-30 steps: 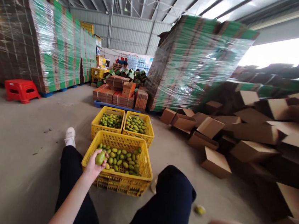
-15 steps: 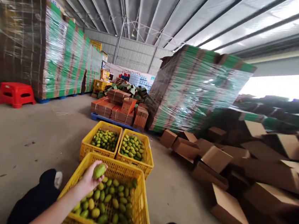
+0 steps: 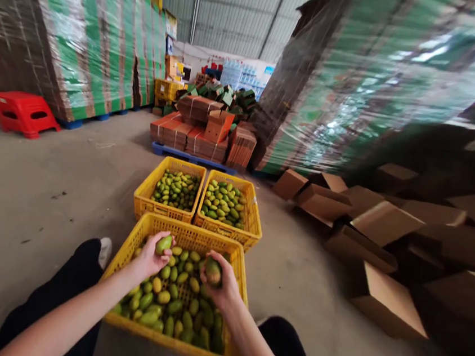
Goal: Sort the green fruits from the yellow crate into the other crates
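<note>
Above the near yellow crate [image 3: 128, 246], my left hand [image 3: 153, 257] grips a green mango [image 3: 163, 244], its fingers curled around the fruit. To the right, over the same crate, my right hand [image 3: 224, 284] is closed on a darker green mango [image 3: 213, 272] with a brownish patch. Below both hands lie many loose green and yellowish mangoes [image 3: 175, 307], with the slatted crate bottom showing between some of them. Behind stand two more yellow crates, the left one [image 3: 143, 205] and the right one [image 3: 254, 219], both holding mangoes.
A blue pallet [image 3: 189, 157] with bundled flat cartons [image 3: 207, 143] stands behind the crates. Open cardboard boxes [image 3: 385, 222] are heaped at the right. Wrapped carton stacks [image 3: 104, 33] rise on both sides. A red stool [image 3: 23, 113] stands at left.
My right hand has come into view with a mango in it. My left hand still holds its mango over the crate. The view has tilted downward.
</note>
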`<state>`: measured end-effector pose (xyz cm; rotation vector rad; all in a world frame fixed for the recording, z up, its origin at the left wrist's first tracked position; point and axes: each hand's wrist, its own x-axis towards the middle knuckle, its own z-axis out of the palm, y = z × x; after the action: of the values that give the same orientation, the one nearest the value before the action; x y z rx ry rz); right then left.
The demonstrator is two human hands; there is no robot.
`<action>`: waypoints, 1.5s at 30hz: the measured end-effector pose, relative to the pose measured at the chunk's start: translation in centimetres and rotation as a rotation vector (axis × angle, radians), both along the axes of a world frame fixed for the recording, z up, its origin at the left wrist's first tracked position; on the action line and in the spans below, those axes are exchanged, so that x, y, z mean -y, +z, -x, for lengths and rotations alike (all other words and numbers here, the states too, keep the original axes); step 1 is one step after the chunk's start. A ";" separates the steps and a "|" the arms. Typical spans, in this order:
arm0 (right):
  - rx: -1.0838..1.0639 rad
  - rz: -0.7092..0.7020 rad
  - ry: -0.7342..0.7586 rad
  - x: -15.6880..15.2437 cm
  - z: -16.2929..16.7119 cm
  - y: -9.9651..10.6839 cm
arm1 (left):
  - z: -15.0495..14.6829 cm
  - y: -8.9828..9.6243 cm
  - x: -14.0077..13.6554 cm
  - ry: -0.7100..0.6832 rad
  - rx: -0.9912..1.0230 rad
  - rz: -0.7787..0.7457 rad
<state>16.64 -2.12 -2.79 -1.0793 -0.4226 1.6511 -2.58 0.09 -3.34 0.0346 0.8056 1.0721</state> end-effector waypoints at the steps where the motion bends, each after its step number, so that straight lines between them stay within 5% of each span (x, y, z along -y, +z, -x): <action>1: -0.017 0.082 0.015 0.3 0.5 -0.3 | -0.2 -0.2 0.1 0.018 -0.033 -0.008; 3: -0.032 0.220 0.006 0.5 1.7 -0.2 | -0.7 -0.4 0.1 0.014 -0.062 -0.025; 8: -0.020 0.295 -0.068 0.2 3.2 1.1 | -1.5 -0.5 -0.1 -0.017 -0.089 -0.005; 16: -0.090 0.219 -0.159 -0.4 3.1 1.3 | -2.7 -0.5 0.4 -0.065 -0.039 0.042; 23: -0.150 0.270 -0.070 -1.1 3.2 0.7 | -3.1 0.5 0.6 -0.073 -0.033 0.011; 33: -0.123 0.230 -0.014 -0.9 3.5 1.1 | -3.1 -1.5 0.0 -0.061 -0.092 0.036; 45: -0.147 0.297 0.028 -1.0 3.4 0.5 | -2.9 -0.2 0.2 -0.067 -0.113 -0.033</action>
<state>13.26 -1.15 -2.34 -1.1613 -0.0978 1.8442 0.29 -0.10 -3.59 0.1500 0.8826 1.0269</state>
